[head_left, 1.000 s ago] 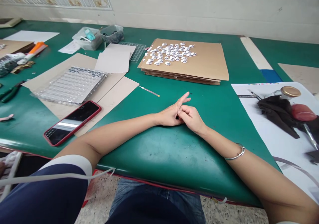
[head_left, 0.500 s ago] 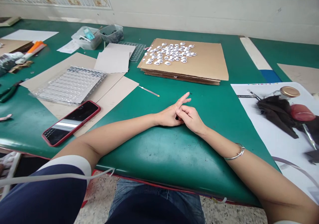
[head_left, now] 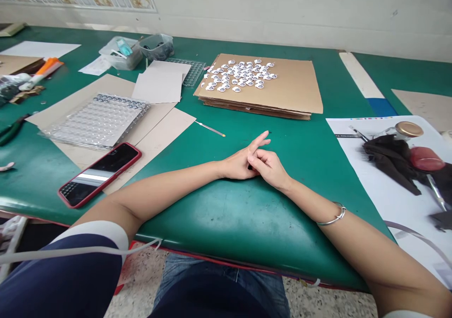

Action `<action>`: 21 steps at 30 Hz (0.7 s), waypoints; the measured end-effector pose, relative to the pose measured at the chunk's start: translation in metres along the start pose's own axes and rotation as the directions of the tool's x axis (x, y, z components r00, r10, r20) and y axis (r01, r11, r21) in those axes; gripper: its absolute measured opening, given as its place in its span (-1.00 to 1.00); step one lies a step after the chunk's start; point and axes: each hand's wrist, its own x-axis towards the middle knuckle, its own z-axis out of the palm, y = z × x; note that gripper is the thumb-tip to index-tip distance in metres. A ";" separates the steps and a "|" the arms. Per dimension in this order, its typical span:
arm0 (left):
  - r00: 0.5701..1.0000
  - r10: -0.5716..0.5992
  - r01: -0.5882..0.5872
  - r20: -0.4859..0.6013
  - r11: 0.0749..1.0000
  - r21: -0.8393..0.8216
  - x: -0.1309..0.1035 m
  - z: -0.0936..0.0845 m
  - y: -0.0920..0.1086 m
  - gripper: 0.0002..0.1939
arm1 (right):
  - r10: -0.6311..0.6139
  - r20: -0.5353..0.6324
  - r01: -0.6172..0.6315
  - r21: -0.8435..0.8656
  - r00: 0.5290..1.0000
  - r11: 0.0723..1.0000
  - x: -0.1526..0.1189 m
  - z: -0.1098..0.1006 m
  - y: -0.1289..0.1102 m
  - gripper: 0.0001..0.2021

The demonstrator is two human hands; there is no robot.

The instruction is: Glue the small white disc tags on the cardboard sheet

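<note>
My left hand (head_left: 243, 162) rests side-on on the green table (head_left: 226, 209), with some fingers stretched out and nothing seen in it. Against its palm and fingers, my right hand (head_left: 270, 167) is closed, its thumb and fingers pressed together around part of the left hand. Whether a small item is between them is hidden. Behind the hands lies a thin tool with a yellow tip (head_left: 211, 128). Farther back, many small white printed pieces (head_left: 243, 75) lie on a stack of brown cardboard (head_left: 293, 87).
A red-cased phone (head_left: 100, 174) lies at left beside a clear tray (head_left: 95, 120) on grey board. Plastic boxes (head_left: 123, 54) stand behind. At right, a white sheet (head_left: 363, 158) carries a dark cloth (head_left: 388, 160), a lidded jar (head_left: 407, 129) and a red object (head_left: 426, 159).
The view has shifted very slightly. Both hands keep nearly the same pose and place, still touching.
</note>
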 end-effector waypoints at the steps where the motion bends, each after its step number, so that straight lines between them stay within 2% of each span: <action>1: 1.000 0.005 -0.005 -0.001 1.000 0.008 0.000 0.001 -0.001 0.03 | -0.005 -0.006 0.005 -0.005 1.000 1.000 0.000 0.000 0.000 -0.58; 21: 1.000 0.021 -0.021 -0.008 0.999 0.029 -0.001 0.002 -0.003 0.07 | 0.026 0.015 -0.025 -0.061 1.000 0.998 0.000 -0.002 0.000 -0.75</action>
